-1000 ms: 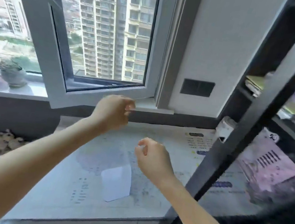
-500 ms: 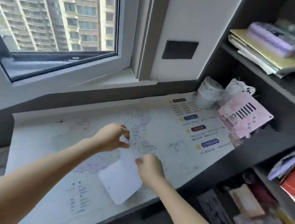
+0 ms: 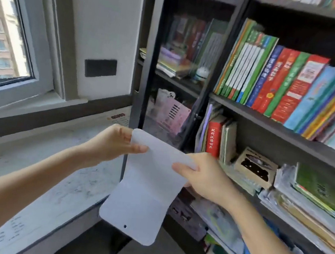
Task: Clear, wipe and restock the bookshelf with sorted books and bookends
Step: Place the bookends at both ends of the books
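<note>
bench (image 3: 52, 175): the bookend (image 3: 144, 190) lay here a moment ago; it is off it now.
left grip (image 3: 116, 144): pinching the bookend's upper left edge.
bookend: white bent plate, held in the air before the bookshelf (image 3: 270, 125), lower flap hanging.
right grip (image 3: 205, 175): pinching the upper right edge.
books (image 3: 276, 77): upright on the middle shelf, loose stacks below.
meaning: the view has swung to the shelves; they look uncleared, so placing the bookend seems premature.
</note>
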The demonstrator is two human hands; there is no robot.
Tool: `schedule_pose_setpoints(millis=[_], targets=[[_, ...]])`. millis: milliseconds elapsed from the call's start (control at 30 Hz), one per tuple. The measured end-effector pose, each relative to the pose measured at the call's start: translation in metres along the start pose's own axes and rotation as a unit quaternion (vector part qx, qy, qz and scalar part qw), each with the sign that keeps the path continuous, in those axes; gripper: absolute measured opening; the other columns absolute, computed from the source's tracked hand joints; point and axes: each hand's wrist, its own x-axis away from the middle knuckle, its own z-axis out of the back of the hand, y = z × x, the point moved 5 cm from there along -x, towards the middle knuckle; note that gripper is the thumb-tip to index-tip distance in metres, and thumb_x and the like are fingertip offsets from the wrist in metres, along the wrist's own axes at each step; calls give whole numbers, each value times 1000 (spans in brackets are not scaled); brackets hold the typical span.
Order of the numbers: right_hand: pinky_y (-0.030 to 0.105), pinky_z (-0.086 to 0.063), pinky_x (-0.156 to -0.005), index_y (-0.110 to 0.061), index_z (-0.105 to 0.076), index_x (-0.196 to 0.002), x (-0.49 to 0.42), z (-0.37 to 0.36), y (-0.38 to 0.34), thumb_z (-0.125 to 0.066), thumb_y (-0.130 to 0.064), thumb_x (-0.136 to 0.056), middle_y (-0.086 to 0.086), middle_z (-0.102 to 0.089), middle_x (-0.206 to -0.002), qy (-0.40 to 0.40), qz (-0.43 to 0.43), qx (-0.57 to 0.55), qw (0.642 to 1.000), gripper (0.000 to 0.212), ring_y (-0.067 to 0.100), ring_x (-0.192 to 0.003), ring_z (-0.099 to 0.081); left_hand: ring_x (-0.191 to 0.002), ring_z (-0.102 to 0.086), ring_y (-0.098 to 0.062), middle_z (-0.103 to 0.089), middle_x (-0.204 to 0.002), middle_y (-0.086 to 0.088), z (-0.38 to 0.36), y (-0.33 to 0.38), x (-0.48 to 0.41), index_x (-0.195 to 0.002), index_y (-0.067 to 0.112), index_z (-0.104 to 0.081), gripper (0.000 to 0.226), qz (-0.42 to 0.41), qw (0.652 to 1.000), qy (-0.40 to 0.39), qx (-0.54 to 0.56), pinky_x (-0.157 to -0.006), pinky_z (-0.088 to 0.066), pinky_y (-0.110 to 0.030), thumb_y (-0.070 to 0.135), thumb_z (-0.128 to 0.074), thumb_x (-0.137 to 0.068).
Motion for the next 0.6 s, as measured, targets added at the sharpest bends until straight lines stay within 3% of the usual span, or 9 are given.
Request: schedule_pose_setpoints(millis=[67, 133, 200, 267, 367, 400, 467, 533, 600], targets=[[28, -51, -60, -8, -69, -82, 37, 47, 6, -64, -31, -90, 5, -71, -71, 61, 4, -6, 998, 25, 10, -58, -63, -53, -60, 1, -65, -53, 11, -39, 42, -4, -44, 20, -68, 38, -44, 999, -9, -10, -57, -53, -20, 10, -69, -81], [24, -44, -55, -6, -71, -84, 78, 97, 6, -65, -25, -90, 6, -71, -73, 146, 8, 6, 989, 20, 7, -54, -58, -69, -67, -14, -73, -73, 1, -77, 83, -12, -63, 16, -73, 14, -94, 995, -23, -18, -75, -56, -44, 22, -72, -76], [35, -51, -60, -14, -70, -86, 111, 139, 14, -66, -27, -89, 8, -73, -87, 233, 11, 7, 972, 14, 19, -66, -65, -75, -68, -21, -73, -82, -6, -108, 123, -20, -82, -2, -70, 31, -149, 988, -29, -15, -77, -56, -41, 28, -72, -73], [42, -53, -68, -30, -67, -87, 144, 181, 22, -65, -27, -88, -4, -73, -88, 294, 11, 15, 956, 3, 21, -77, -68, -79, -71, -19, -75, -87, -4, -147, 167, -30, -94, 0, -69, 26, -185, 981, -59, 9, -76, -58, -33, 22, -69, -81], [14, -50, -70, -36, -64, -82, 181, 225, 38, -65, -17, -89, -22, -68, -83, 354, -7, 33, 935, 21, -6, -80, -65, -80, -71, -14, -75, -89, 1, -191, 228, -48, -99, 9, -68, 12, -230, 962, -108, 97, -69, -56, -24, 13, -61, -90], [13, -49, -70, -34, -65, -78, 192, 235, 47, -64, -17, -90, -19, -69, -79, 369, -15, 41, 928, 20, -4, -79, -65, -82, -71, -14, -74, -91, 0, -203, 244, -56, -100, 10, -67, 13, -244, 953, -120, 134, -69, -56, -24, 12, -60, -90], [26, -47, -68, -22, -64, -71, 207, 254, 59, -60, -30, -90, -1, -70, -73, 406, -23, 44, 912, 21, 9, -76, -66, -88, -70, -17, -73, -101, -4, -224, 274, -71, -105, 11, -66, 21, -261, 928, -156, 214, -73, -57, -27, 15, -62, -85], [31, -39, -65, -12, -59, -73, 218, 279, 64, -55, -55, -82, 19, -64, -75, 457, -6, 31, 889, 44, 23, -70, -61, -91, -70, -18, -72, -106, -6, -246, 308, -85, -107, 11, -64, 24, -277, 906, -193, 254, -74, -58, -28, 16, -62, -83], [31, -38, -62, -4, -60, -78, 223, 309, 61, -53, -68, -78, 22, -62, -74, 504, 17, 37, 863, 64, 29, -65, -59, -91, -70, -18, -73, -105, -6, -267, 342, -104, -107, 12, -64, 21, -303, 889, -231, 253, -74, -58, -27, 15, -60, -87]])
